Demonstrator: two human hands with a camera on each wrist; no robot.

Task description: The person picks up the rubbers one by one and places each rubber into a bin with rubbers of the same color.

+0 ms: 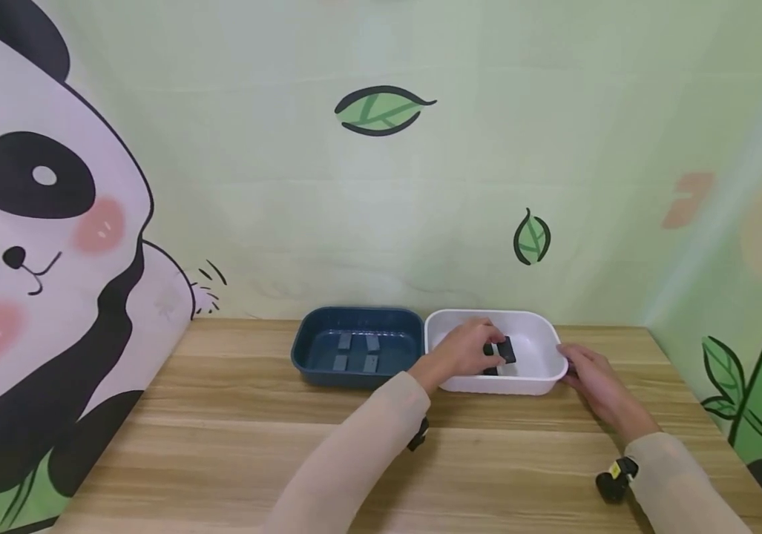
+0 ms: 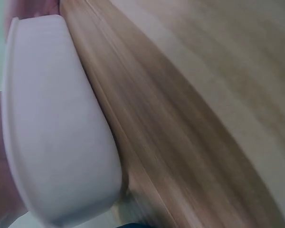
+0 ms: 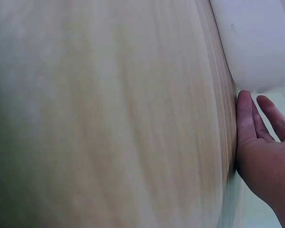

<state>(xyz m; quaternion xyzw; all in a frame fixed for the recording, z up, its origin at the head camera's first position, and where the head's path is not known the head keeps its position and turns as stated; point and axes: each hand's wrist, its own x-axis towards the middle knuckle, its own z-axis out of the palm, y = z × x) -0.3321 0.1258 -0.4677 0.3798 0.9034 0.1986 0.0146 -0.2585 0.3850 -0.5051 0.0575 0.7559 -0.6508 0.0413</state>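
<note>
A white tray (image 1: 533, 345) stands on the wooden table, with a few black blocks lying in it. My left hand (image 1: 466, 348) reaches in over its front wall. Thumb and index finger pinch one tilted black block (image 1: 507, 350); another black block (image 1: 490, 371) lies partly hidden under the hand. At the tray's right end my right hand (image 1: 590, 380) touches the wall with fairly straight fingers. In the right wrist view, those fingers (image 3: 245, 111) extend toward the tray's end, low by the table. The left wrist view shows mostly the tray's outer side (image 2: 61, 118).
A dark blue tray (image 1: 300, 356) adjoins the white one on the left, with several grey blocks (image 1: 370, 363) inside. Behind the table (image 1: 234, 445) rises a printed backdrop with a panda and leaves. Black devices (image 1: 614, 482) are worn at the wrists.
</note>
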